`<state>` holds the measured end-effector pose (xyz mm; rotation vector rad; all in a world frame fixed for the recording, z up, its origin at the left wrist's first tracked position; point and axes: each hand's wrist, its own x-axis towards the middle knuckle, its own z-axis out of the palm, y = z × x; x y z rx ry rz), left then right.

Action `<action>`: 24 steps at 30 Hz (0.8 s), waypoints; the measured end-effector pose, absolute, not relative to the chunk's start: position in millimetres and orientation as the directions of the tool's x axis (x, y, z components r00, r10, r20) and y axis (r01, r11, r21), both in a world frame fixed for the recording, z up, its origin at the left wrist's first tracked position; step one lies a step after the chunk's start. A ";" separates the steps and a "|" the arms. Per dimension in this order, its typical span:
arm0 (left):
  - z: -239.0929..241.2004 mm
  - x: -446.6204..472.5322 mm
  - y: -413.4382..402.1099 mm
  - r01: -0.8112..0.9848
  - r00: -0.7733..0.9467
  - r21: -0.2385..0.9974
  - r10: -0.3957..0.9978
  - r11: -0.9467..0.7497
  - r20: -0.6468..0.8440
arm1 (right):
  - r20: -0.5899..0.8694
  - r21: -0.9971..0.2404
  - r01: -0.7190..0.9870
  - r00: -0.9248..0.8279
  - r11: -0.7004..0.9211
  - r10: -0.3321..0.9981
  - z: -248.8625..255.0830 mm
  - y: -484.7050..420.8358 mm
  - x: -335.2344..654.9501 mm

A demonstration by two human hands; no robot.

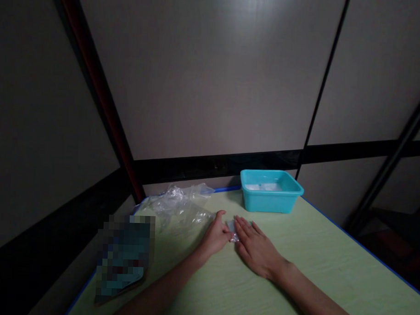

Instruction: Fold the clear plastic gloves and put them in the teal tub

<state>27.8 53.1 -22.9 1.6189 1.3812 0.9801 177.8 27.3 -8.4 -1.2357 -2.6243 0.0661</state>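
Observation:
My left hand (217,235) rests on the green table (316,271) with its fingers curled and pinching the edge of a small clear plastic packet (232,228). My right hand (255,245) lies flat beside it, fingers stretched out and close together, the fingertips pressing on the same packet. The packet lies between the two hands and is mostly covered by them. The room is dim.
A turquoise plastic tub (270,191) with something pale inside stands at the table's far edge. A heap of crumpled clear plastic bags (179,206) lies at the far left. A blurred-out object (124,255) sits at the table's left edge. Grey wall panels stand behind.

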 end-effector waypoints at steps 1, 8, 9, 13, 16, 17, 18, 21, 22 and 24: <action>-23.2 28.0 53.4 0.396 0.113 0.912 0.991 -0.108 0.069 | 0.177 -0.134 0.760 -0.613 0.636 0.770 -10.0 28.2 177.9; -24.4 28.4 52.7 0.453 0.124 0.880 0.988 -0.140 0.094 | 0.168 -0.134 0.761 -0.614 0.635 0.771 -14.3 30.4 178.8; -25.1 28.2 52.8 0.468 0.124 0.871 0.987 -0.148 0.101 | 0.169 -0.134 0.760 -0.615 0.636 0.771 -14.4 30.4 178.7; -24.1 26.3 49.5 0.547 0.127 0.814 0.981 -0.195 0.150 | 0.147 -0.137 0.761 -0.617 0.633 0.773 -13.9 30.7 178.7; -15.0 24.7 37.9 0.609 0.116 0.754 0.968 -0.248 0.224 | 0.175 -0.143 0.759 -0.613 0.636 0.771 -12.5 30.6 180.0; -11.0 24.3 32.6 0.630 0.123 0.725 0.958 -0.278 0.261 | 0.193 -0.141 0.757 -0.611 0.638 0.768 -11.9 30.5 180.7; -7.4 24.0 27.2 0.653 0.143 0.688 0.944 -0.316 0.298 | 0.209 -0.138 0.756 -0.609 0.639 0.765 -11.4 30.4 181.4; -2.8 23.4 14.6 0.755 0.345 0.422 0.851 -0.503 0.396 | 0.220 -0.129 0.761 -0.604 0.636 0.766 -10.4 30.2 183.0; -3.8 23.3 12.5 0.773 0.420 0.317 0.818 -0.550 0.394 | 0.213 -0.124 0.761 -0.607 0.637 0.766 -10.2 30.2 183.2; -8.2 23.2 11.2 0.786 0.511 0.180 0.785 -0.592 0.349 | 0.196 -0.115 0.760 -0.614 0.640 0.764 -10.1 30.3 183.1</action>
